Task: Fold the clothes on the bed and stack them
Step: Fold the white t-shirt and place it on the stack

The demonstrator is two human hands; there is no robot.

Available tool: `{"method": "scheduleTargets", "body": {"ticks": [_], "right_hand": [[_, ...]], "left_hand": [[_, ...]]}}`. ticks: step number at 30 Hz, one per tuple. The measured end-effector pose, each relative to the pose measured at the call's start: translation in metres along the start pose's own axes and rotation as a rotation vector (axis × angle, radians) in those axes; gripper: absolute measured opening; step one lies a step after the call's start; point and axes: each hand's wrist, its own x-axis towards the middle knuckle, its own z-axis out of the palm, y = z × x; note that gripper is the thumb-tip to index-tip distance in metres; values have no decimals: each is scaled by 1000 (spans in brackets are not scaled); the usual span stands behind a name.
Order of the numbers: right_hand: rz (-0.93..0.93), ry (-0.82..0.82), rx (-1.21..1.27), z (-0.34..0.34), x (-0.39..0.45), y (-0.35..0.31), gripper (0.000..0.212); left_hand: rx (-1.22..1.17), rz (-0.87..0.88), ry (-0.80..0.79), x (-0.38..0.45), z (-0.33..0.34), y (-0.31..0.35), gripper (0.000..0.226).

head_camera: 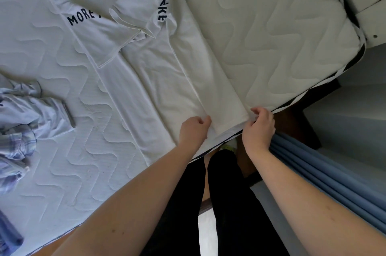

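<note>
Both grips, left hand (193, 130) and right hand (260, 128), pinch the white lettered T-shirt's (158, 71) hem.

The white T-shirt (158, 71) running from the upper left toward the centre of the frame carries black block lettering. The bed (271, 32) beneath it is white, quilted in a wavy zigzag pattern. At the left edge lies a pale blue garment (39, 113) over pale blue-and-white checked cloth (16, 147). Blue pleated fabric (325, 174) hangs at lower right; black trousers (225, 203) fill the bottom centre.
</note>
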Motion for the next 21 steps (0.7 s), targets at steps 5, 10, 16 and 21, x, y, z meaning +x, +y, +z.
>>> {"method": "scheduleTargets", "body": {"ticks": [5,10,16,21], "right_hand": [[-189,-65,7,5,15,-38,41],[-287,-220,-25,17,26,-84,44],[-459,-239,-6,33,38,-148,45],[-552,-275,27,60,69,-199,47]], "left_hand": [[-178,31,64,31,-51,3,35],[-246,94,73,63,-114,8,28],[-280,227,184,90,-175,28,17],[-230,324,387,132,-218,58,14]]}}
